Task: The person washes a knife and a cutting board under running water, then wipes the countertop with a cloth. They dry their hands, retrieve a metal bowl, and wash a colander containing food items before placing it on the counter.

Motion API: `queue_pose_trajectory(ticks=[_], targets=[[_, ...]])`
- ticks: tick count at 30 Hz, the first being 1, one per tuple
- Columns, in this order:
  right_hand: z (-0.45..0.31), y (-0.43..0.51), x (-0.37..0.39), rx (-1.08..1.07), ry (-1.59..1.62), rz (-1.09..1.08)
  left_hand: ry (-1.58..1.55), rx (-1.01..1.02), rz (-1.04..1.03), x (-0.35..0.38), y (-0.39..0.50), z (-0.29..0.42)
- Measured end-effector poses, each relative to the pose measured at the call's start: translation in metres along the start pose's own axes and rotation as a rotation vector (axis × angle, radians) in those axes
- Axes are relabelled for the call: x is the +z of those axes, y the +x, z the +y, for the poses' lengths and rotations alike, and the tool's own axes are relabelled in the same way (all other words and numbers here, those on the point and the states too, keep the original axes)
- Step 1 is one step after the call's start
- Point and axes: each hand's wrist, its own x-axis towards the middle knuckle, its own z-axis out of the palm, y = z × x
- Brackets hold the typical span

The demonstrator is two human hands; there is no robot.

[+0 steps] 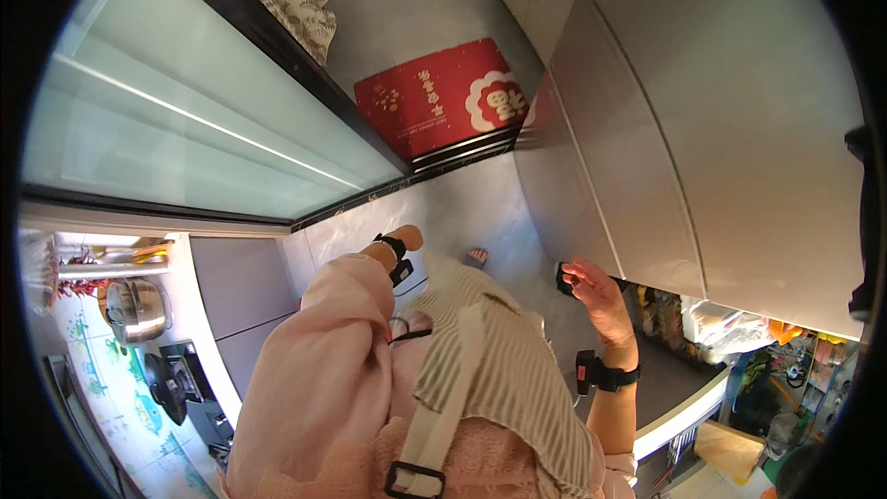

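Observation:
My left hand (411,237) hangs low over the grey floor, just past the black wrist strap; its fingers are mostly hidden, so its grip cannot be made out. My right hand (597,291) is raised beside the metallic cabinet front (624,152), fingers apart and slightly bent, with a small dark thing showing at the fingers and a black object (565,280) just behind the fingertips. A black strap with a small device (610,375) sits on the right wrist. A striped apron (499,339) covers my front over pink clothing. One foot (477,258) shows on the floor.
Ahead, a red mat with printed writing (436,97) lies beyond a dark door track. A frosted glass sliding door (208,111) stands at the left. A steel pot (135,312) and a stove (190,374) are on the left counter. Plastic bags (724,329) are at the lower right.

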Motion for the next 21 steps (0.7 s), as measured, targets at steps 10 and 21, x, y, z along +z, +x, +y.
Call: queue_pose_trajectory(ticks=[10, 21], targets=[[0.029, -0.055, 0.015, 0.241, 0.146, 0.338, -1.661, -0.021, -0.683, -0.065, -0.059, 0.067], [0.09, -0.221, 0.03, 0.119, 0.212, 0.572, -0.471, 0.102, 0.121, -0.217, -0.034, 0.152]])
